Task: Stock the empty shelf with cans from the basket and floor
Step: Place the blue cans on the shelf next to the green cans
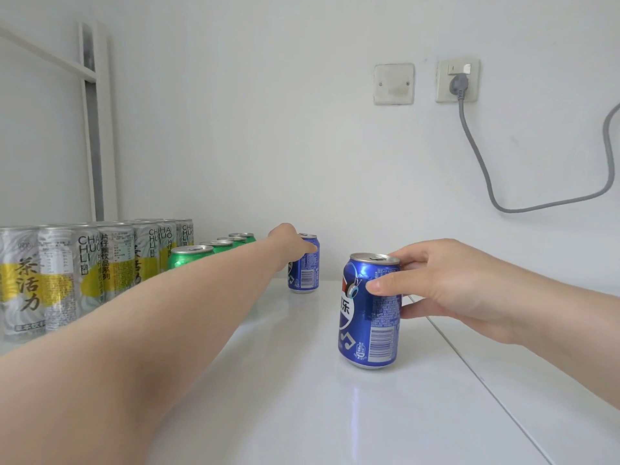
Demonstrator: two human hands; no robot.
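Note:
On the white shelf [302, 397] stand two blue cans. My right hand [436, 290] grips the nearer blue can [369, 317] from its right side, thumb on the front; it stands upright at mid-shelf. My left arm reaches far across the shelf, and my left hand [288, 243] holds the far blue can [306, 273] near the back wall, fingers curled round its top. Left of it runs a row of green cans [191, 255], and further left stand several tall silver and yellow tea cans [57, 280].
A white wall closes the back of the shelf. On it are a blank cover plate [394, 83] and a socket [458, 80] with a grey plug and cable [483, 176] hanging to the right. A white shelf post [97, 129] rises at left.

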